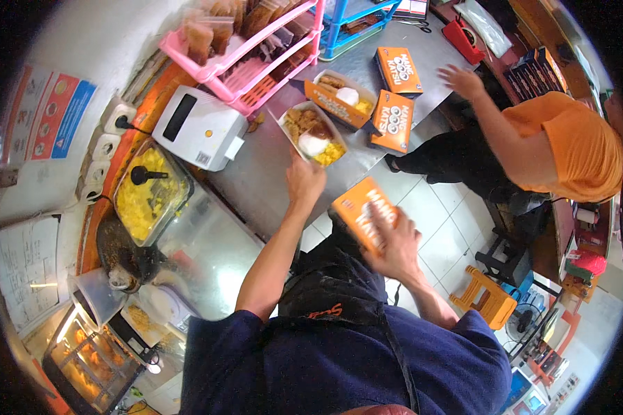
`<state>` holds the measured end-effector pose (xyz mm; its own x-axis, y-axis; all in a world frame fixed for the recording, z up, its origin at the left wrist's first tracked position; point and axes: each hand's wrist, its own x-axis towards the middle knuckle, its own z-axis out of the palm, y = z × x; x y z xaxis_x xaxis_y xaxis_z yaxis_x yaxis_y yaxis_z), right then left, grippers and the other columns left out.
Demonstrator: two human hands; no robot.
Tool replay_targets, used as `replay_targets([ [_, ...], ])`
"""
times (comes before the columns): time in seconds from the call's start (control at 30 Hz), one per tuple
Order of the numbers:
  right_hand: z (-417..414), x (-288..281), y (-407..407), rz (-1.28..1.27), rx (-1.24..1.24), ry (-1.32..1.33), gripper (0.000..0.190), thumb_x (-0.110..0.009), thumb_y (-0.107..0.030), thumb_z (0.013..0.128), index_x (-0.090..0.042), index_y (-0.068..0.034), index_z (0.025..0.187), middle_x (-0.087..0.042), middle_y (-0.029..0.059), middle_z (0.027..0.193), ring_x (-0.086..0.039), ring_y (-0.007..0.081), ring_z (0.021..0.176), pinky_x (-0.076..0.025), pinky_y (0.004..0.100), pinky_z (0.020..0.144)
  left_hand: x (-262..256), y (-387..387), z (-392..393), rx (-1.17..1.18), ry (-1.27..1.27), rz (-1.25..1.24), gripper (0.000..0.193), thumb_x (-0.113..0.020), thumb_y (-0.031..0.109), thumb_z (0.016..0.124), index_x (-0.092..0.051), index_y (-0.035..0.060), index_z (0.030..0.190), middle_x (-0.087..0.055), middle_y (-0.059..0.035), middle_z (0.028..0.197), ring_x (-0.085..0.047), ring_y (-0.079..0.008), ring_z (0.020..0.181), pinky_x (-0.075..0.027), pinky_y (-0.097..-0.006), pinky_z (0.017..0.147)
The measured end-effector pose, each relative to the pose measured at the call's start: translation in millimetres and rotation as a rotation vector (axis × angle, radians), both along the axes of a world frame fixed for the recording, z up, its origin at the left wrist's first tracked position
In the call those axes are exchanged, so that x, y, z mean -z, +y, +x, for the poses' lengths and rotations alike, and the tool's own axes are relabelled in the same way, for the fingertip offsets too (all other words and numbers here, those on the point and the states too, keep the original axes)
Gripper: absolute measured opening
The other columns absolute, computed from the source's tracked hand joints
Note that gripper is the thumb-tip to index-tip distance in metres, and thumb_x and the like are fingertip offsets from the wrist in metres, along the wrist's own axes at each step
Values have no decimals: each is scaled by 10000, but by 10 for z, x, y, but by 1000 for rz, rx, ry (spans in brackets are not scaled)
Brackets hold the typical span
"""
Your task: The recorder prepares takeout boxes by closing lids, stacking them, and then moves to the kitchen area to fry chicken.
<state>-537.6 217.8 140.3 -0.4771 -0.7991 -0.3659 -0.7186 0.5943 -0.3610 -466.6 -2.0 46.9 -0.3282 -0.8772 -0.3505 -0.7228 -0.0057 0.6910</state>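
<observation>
My left hand (305, 176) is at the near end of an open paper tray of food (311, 136) holding fried pieces, white rice and a yellow side; its fingertips are partly hidden by the tray. In my right hand (394, 238) is an orange cardboard food box (361, 210), gripped over its printed face and held off the steel table's edge. Behind the open tray stands an open orange box of food (340, 101) with rice and yellow food. Two closed orange boxes lie beside it, one nearer (393, 122) and one farther (400, 71).
A pink plastic rack (223, 72) with bagged sauces and a blue rack (337, 31) stand at the back. Left are a white label printer (200, 129) and a clear tub of yellow food (150, 197). A co-worker in orange (566, 145) reaches toward the steel table (249, 181) from the right.
</observation>
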Motion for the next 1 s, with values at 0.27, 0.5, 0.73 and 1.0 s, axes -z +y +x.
replay_targets([
  [0.27,-1092,956,-950,-93,656,270,959,-726,-434,677,-222,-338,1488,-274,321,1350,-346,498,1192,-317,629,910,81,-37,725,-2,-200,-82,358,-472,70,846,-522,-24,1188,-649,-276,937,-615,-460,895,-474,-541,816],
  [0.5,-1116,1196,-1257,-414,563,592,882,-678,-417,758,-264,-80,1461,-291,296,1384,-306,463,1257,-300,618,949,-118,-124,1185,123,-286,-153,457,-453,93,851,-519,125,1302,-653,-238,982,-614,-444,907,-477,-530,825],
  [0.73,314,1955,-1610,-453,292,-377,545,-585,-252,828,-474,154,1174,-583,362,1009,-574,479,992,-444,474,904,-182,-268,1114,130,-268,-155,448,-437,83,869,-520,153,1304,-655,-223,989,-618,-426,916,-486,-521,818],
  [1.0,688,1012,-1376,-256,175,-349,351,-537,-167,814,-536,148,970,-620,341,837,-652,415,848,-519,471,727,-837,-115,1689,226,-163,-277,434,-443,54,867,-533,147,1281,-658,-185,1033,-631,-393,907,-512,-483,788],
])
